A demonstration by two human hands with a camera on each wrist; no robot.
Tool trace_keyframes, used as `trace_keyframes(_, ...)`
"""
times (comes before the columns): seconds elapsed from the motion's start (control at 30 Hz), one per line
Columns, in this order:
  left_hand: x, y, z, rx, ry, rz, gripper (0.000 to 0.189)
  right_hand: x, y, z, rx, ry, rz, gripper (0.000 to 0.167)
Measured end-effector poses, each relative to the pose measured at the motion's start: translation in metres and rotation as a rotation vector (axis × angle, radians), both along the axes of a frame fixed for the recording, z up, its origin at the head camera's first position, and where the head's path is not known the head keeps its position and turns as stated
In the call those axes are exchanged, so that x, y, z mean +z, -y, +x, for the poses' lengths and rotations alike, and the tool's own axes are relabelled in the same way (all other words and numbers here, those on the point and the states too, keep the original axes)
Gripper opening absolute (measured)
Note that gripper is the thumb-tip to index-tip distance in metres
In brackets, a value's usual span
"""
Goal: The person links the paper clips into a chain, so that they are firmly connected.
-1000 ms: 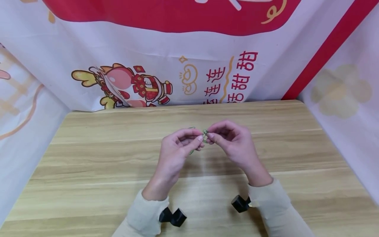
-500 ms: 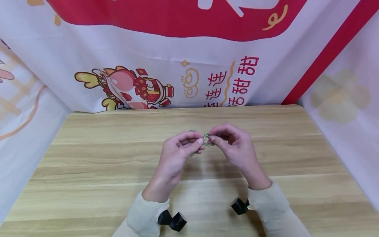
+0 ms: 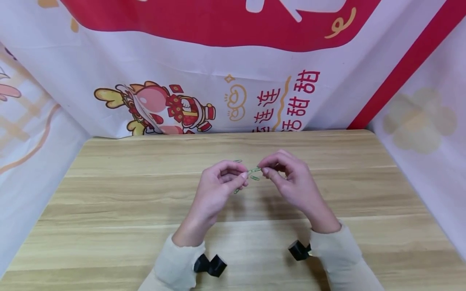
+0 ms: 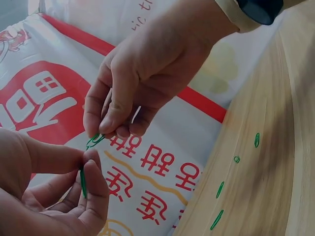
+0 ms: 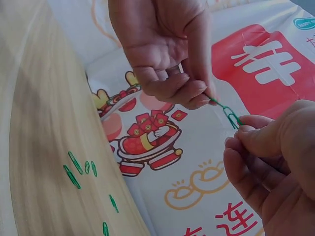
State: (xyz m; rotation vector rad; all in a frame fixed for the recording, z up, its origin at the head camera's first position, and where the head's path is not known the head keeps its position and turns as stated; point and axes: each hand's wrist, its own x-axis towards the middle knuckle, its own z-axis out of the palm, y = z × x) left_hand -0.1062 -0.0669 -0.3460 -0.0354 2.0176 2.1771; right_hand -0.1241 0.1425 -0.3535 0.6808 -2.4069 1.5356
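Note:
My left hand (image 3: 217,184) pinches a green paper clip (image 4: 83,183) between thumb and index finger. My right hand (image 3: 294,184) pinches another green paper clip (image 5: 230,117) by its end. The two clips meet in the gap between the hands and seem hooked together in the right wrist view. Both hands are held above the wooden table (image 3: 127,194), fingertips facing each other. Part of each clip is hidden behind the fingers. A loose green paper clip (image 3: 255,178) lies on the table below the gap.
Several more green paper clips lie scattered on the table, such as one clip (image 5: 71,176) and another clip (image 4: 216,219). A printed red and white cloth (image 3: 204,60) hangs along the table's back edge and sides. Black wrist cameras (image 3: 217,266) sit at both cuffs.
The hands have drawn slightly apart, and the paper clips between them now stretch out in a line. The loose clip beneath them shows more plainly. The head view has tilted a little.

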Motion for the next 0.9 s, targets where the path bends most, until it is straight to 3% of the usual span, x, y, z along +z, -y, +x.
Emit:
trace_keyframes(0.4,-0.003,-0.001,-0.001,-0.082,0.009,-0.078,0.026,0.002,0.001,0.002,0.016,-0.018,-0.011,0.017)
trace_keyframes(0.7,-0.007,-0.003,-0.001,-0.112,-0.017,-0.113,0.015,0.003,0.0,0.002,-0.005,0.012,0.025,0.015)
trace_keyframes(0.8,-0.007,-0.003,-0.001,-0.085,0.006,-0.092,0.014,0.003,-0.009,-0.002,-0.018,0.063,0.092,0.017)
trace_keyframes(0.9,-0.006,-0.002,-0.002,-0.04,0.035,-0.035,0.015,0.002,-0.027,-0.01,-0.052,0.125,0.262,0.015)
